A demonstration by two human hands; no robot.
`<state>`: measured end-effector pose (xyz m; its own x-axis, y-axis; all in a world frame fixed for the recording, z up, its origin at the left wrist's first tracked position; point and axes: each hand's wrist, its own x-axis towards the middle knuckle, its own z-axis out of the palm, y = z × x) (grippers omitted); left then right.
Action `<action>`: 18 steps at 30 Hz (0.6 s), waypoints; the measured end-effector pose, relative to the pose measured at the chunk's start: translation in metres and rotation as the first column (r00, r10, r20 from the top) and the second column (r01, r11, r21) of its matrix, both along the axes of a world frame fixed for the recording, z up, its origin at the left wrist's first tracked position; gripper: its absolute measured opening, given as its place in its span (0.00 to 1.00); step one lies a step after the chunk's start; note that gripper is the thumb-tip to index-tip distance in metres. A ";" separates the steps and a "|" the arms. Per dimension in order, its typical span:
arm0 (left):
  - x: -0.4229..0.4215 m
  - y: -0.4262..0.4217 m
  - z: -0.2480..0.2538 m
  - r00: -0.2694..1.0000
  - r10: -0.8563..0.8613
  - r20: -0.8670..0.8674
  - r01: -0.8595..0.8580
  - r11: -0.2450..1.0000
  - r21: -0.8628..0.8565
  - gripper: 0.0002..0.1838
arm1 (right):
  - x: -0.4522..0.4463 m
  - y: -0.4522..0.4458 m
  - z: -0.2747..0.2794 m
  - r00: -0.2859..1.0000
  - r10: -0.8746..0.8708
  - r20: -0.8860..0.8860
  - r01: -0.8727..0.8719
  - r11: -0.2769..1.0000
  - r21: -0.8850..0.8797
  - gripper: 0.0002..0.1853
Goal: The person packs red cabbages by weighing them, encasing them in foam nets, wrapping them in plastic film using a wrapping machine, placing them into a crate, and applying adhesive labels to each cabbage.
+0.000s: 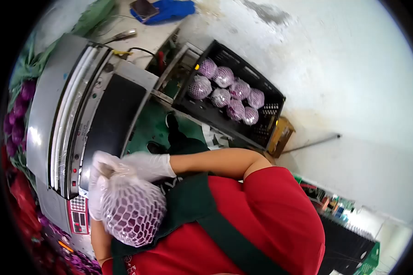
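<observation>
Purple netted ball (135,211), hands (97,190) (147,165) gripping, crate rim (250,69) apart

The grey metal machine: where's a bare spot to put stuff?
The flat black panel looks bare between the grey control strip and pale metal rim. Its lower end looks crowded: white-gloved left hand, right hand and white-netted purple ball cluster near there.

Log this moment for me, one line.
Left hand: gloved, holding netted purple ball | Right hand: gloved, near bunched net top, grip unclear | Black crate: more netted balls inside
</observation>
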<state>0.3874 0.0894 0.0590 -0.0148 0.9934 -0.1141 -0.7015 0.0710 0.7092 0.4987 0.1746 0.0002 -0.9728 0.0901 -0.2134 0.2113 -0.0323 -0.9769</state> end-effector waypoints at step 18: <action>0.107 0.039 -0.155 0.949 0.015 -0.316 -0.259 0.607 -0.751 0.11 | 0.307 0.150 -0.214 0.665 -0.548 0.508 0.580 -0.049 -0.813 0.36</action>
